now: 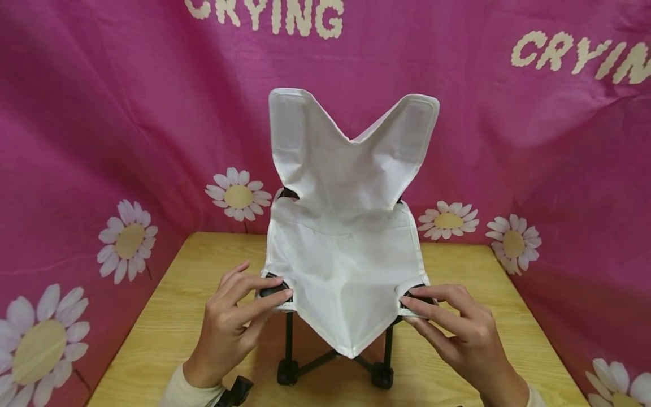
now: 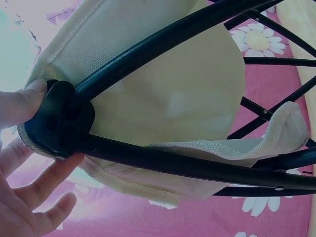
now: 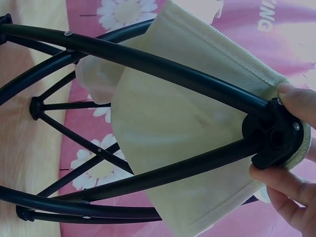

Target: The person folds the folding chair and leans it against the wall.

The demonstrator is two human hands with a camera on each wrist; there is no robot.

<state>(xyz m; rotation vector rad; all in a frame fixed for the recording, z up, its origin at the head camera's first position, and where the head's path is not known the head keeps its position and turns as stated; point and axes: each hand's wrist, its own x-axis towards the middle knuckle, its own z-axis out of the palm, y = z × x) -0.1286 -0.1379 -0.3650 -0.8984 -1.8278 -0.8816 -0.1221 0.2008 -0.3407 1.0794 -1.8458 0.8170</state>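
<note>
White fabric chair [image 1: 346, 249] between both hands, front corners pinched.

Even, soft light fills the head view, which is sharp, with faint shadows under the small white fabric folding chair [image 1: 348, 237] on the pale wooden table [image 1: 168, 316]. Both wrist views are bluish, slightly washed out, curved at the edges, and blurred on the nearest fingers [image 2: 19, 106].

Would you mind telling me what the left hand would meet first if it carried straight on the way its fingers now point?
The left hand points rightward, fingers already pinching the black corner joint of the small folding chair. Pushing on, it would probably meet the white fabric seat next, though depth is uncertain.
</note>
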